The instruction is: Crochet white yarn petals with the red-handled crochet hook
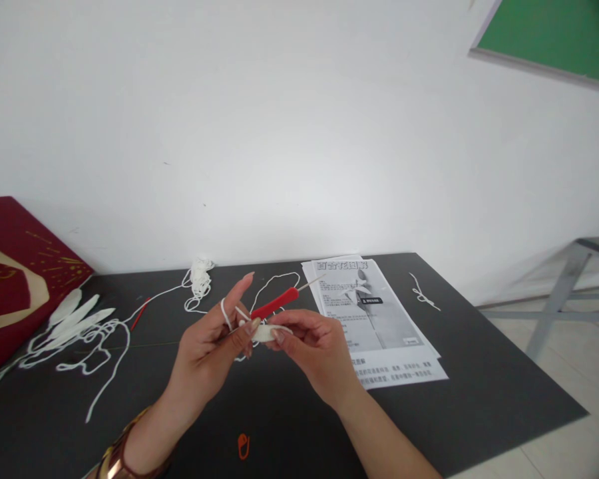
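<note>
Between my two hands is a small white crocheted piece (263, 332), pinched at both ends. Thumb and fingers of my left hand (209, 352) close on its left end, with white yarn looped over the raised index finger. My right hand (319, 352) grips the right tip between thumb and fingers. A crochet hook with a red handle (275, 303) slants just above the piece, its metal shaft pointing up and right. Which fingers support the hook is hidden. Yarn curves behind it on the dark table (289, 426).
An orange stitch marker (243, 446) lies near the front. Printed sheets (399, 319) are at right, a knotted yarn scrap (422, 296) beyond. White yarn (199, 278) is bunched by the wall. Left are white crocheted petals (77, 316), a thin red stick (140, 314) and a dark red box (24, 266).
</note>
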Demonstrator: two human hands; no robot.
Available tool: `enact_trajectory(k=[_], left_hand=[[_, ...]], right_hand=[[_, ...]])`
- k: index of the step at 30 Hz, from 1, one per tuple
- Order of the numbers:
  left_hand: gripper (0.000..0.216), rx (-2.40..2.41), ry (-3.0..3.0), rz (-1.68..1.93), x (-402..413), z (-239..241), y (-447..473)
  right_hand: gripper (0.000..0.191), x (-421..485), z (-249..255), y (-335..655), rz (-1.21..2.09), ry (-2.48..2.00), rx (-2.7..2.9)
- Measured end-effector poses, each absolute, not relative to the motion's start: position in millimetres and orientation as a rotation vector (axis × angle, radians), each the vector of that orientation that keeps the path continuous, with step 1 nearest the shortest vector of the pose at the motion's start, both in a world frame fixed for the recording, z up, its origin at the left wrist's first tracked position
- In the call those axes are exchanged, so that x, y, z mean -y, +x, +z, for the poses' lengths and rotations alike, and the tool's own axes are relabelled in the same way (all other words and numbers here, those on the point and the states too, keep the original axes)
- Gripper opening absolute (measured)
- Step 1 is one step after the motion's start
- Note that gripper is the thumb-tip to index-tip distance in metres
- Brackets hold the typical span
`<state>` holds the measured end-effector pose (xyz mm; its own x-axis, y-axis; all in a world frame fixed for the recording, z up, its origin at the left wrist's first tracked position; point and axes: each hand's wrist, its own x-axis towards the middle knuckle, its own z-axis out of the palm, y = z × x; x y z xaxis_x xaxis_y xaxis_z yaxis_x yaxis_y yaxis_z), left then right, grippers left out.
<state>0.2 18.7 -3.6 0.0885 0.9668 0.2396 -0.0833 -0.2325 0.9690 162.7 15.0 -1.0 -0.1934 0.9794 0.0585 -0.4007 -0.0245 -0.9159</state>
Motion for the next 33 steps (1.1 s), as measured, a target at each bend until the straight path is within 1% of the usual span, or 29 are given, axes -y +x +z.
enact_trajectory(k=[4,10,23,33], left_hand=[[0.052,-0.937,1.35,1.335,-17.9,-5.2,0.3],[0.051,-0.959,1.34,1.338,-17.4,-6.7,0.6],[0.049,-0.919,1.311,1.343,-16.8,-7.1,4.3],[0.048,-0.898,1.285,1.353,-13.8,-6.8,4.5]], right_hand=[[0.011,-14.9,-1.1,162.4,1.484,-0.803,1.064],[0.013,-17.7,-1.1,163.7,1.53,-0.787,1.049],[0.01,-16.4,0.9,163.4,1.474,-0.78,1.098],[0.012,-16.8,-1.9,161.6,1.475,-0.785,1.079]])
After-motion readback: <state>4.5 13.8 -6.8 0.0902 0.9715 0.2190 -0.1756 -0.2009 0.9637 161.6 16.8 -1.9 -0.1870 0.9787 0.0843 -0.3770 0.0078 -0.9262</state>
